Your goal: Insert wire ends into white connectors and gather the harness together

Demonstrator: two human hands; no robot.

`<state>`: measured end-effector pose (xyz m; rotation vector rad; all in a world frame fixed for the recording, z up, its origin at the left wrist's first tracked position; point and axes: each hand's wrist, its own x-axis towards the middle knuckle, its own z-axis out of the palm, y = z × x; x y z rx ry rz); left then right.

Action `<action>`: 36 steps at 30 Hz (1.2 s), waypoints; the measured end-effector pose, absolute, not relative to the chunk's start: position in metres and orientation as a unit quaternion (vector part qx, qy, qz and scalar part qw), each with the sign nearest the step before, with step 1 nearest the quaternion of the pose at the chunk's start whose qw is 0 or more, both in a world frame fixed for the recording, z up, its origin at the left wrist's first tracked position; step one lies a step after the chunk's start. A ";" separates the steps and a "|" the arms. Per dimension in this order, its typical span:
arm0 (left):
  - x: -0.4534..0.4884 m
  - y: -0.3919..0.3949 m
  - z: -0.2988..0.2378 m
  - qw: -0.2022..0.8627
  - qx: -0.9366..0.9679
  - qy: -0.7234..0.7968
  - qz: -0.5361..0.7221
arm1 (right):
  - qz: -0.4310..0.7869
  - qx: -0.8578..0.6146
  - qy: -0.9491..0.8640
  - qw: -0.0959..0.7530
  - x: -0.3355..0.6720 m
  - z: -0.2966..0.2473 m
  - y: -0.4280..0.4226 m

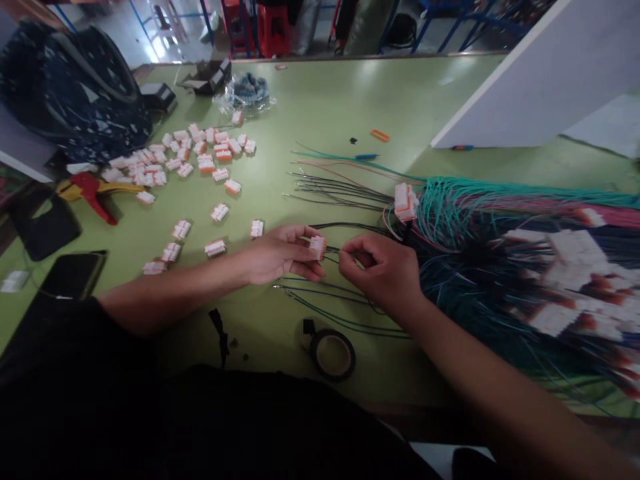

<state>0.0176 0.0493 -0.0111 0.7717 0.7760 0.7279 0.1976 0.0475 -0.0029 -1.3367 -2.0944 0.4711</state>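
My left hand [283, 255] is closed on a white and orange connector housing [317, 247], gripping it between thumb and fingers. Close on its right, my right hand [381, 268] pinches a thin dark wire [332, 251] whose end meets the connector's right side; I cannot tell how deep it sits. Loose black wires [345, 190] with bare metal terminals fan out above the hands. Green and blue wires [320, 307] lie below them. A further connector [405, 202] stands among the wires above my right hand.
Loose connectors [205, 160] cover the table's left side beside red and yellow pliers [95, 193]. A roll of black tape [333, 355] lies near the front edge. Bundled wires with connectors [565, 267] fill the right side, below a white panel [540, 80].
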 end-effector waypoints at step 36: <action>0.017 0.041 -0.008 0.723 0.608 0.329 0.013 | 0.104 -0.518 -0.835 0.153 0.209 -0.014 0.076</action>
